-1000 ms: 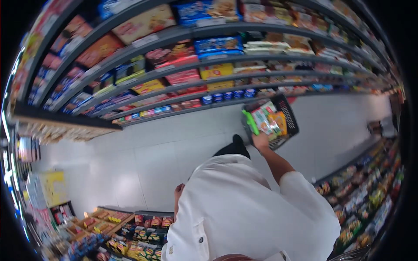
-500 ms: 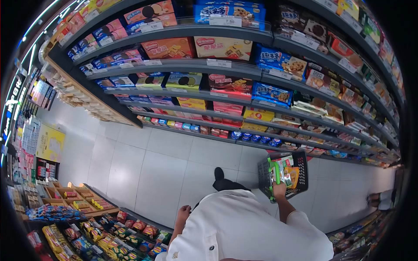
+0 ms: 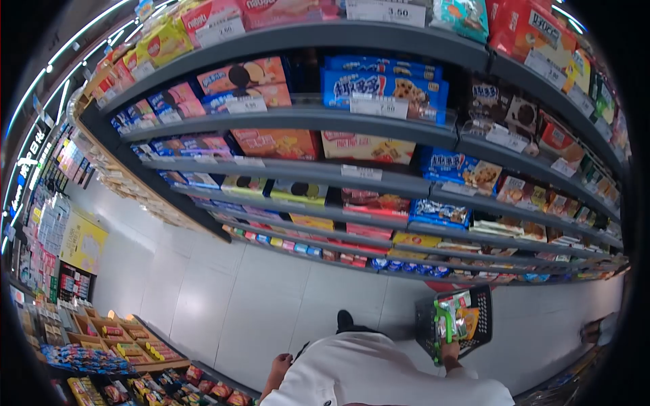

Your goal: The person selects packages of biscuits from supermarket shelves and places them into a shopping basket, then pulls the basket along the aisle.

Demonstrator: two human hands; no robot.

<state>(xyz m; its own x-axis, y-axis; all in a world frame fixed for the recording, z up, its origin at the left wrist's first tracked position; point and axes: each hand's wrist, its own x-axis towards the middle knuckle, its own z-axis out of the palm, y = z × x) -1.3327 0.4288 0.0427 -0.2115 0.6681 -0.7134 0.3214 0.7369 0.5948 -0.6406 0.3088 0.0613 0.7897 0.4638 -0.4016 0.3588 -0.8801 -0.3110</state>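
My right hand (image 3: 449, 350) is closed round the green handle (image 3: 443, 321) of a dark, perforated shopping basket (image 3: 482, 312). Inside the basket lie an orange-yellow packet (image 3: 467, 322) and other white, green and red packs, too small to name. Low beside my body hangs my left hand (image 3: 281, 365), its fingers loosely curled, with nothing visible in them. In front of me stands a tall shelf of biscuits, with blue cookie packs (image 3: 386, 88), an orange box (image 3: 274, 144) and a cream box (image 3: 367, 147), both hands well away from them.
Behind me on the left is a wooden rack (image 3: 122, 338) with snack packets below it. A yellow box-like display (image 3: 84, 240) stands farther down the left. Pale floor tiles (image 3: 264, 291) run between the shelves. Another person's legs (image 3: 596, 330) show at the far right.
My view has tipped upward, so the upper shelf rows show more and the basket sits lower in view. My right hand keeps its hold on the handle; my left still hangs down.
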